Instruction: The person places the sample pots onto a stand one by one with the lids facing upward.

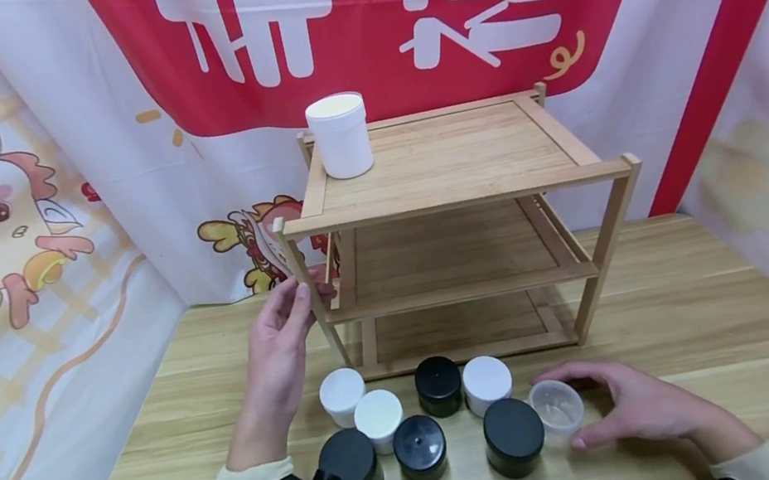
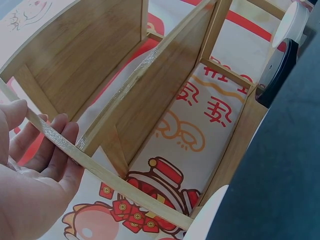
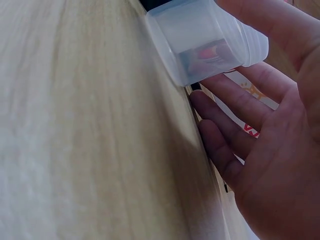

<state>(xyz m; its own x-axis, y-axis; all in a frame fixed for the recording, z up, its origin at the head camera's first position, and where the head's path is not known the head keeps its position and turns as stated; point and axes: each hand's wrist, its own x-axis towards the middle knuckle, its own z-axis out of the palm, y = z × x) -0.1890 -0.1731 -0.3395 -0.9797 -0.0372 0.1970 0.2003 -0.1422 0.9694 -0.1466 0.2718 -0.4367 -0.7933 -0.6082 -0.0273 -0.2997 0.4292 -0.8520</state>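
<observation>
A three-tier, pale wooden shelf rack stood at the back of a light wood-grain tabletop. The person's left hand held its front left post, thumb on one side and fingers curled round the other. The right hand curved its thumb and fingers closely round a small, clear, round plastic cup, in front of the rack's right end; whether the cup's base touched the tabletop could not be told. The cup looked thin-walled, so a light, even grip would likely suit it best, with the left hand steadying the frame without pulling it.

Around these, a tall white cylindrical jar stood on the top tier, near its left edge. Four black round jars and three white round jars crowded the tabletop before the rack. The nearest black one, just left of the cup, left little room there; the jars also blocked a straight path to the lowest tier.
</observation>
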